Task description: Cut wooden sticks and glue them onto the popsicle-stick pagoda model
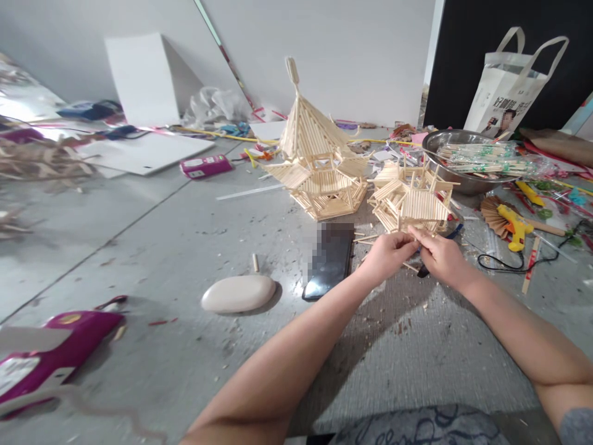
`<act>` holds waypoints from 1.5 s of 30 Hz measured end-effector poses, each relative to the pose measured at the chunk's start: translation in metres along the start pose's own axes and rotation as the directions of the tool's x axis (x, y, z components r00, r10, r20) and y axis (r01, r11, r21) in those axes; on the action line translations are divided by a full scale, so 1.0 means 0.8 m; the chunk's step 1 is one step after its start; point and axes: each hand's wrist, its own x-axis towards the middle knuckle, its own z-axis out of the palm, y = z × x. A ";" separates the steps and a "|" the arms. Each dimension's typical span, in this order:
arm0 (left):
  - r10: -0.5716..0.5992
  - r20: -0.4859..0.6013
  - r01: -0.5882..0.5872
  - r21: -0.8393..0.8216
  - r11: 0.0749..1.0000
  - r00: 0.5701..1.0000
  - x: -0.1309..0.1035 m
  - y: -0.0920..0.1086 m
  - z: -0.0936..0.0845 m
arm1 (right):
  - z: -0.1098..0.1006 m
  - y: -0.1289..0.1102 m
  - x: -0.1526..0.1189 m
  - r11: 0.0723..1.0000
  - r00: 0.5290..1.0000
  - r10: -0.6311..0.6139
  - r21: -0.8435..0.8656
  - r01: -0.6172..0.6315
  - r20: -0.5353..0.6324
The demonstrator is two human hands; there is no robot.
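Note:
Both my hands meet close in front of a small, partly built wooden-stick model (424,207) with sloped roof panels and upright posts. My left hand (393,254) is closed, its thumb and fingers pinched together. Beside it my right hand (438,254) is closed too, its fingertips touching or almost touching the left ones. Whatever lies between the fingertips is too small and hidden to make out. Just behind and to the left stands a taller stick pavilion (319,133) with a pointed roof. A few loose sticks (365,239) lie beside my left hand.
A black phone (331,262) and a pale oval case (238,293) lie left of my hands. On the right are a yellow glue gun (513,227), its black cord, a metal bowl (430,148) with packaged sticks, and a paper bag (500,93). Purple packages (206,165) lie left.

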 end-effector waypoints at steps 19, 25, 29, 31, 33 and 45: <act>-0.031 -0.280 0.030 -0.008 1.000 0.960 0.027 -0.014 -0.022 | -0.002 -0.013 0.002 1.000 0.997 0.022 -0.003 -0.022 0.068; -0.039 -0.315 0.043 0.007 0.999 0.948 0.030 -0.014 -0.024 | -0.005 -0.017 0.003 0.998 0.989 0.058 -0.044 -0.053 0.132; -0.044 -0.308 0.037 -0.031 0.999 0.950 0.032 -0.015 -0.025 | -0.006 -0.019 0.004 0.998 0.988 0.052 -0.033 -0.048 0.145; -0.048 -0.300 0.035 -0.049 0.998 0.953 0.032 -0.015 -0.024 | -0.006 -0.020 0.004 0.998 0.988 0.054 -0.039 -0.049 0.146; -0.055 -0.295 0.038 -0.065 0.997 0.954 0.033 -0.015 -0.024 | -0.006 -0.019 0.004 0.998 0.987 0.058 -0.046 -0.052 0.151; -0.122 -0.226 0.045 -0.320 0.946 0.966 0.028 -0.007 -0.021 | -0.005 -0.019 0.003 0.998 0.987 0.044 -0.055 -0.036 0.156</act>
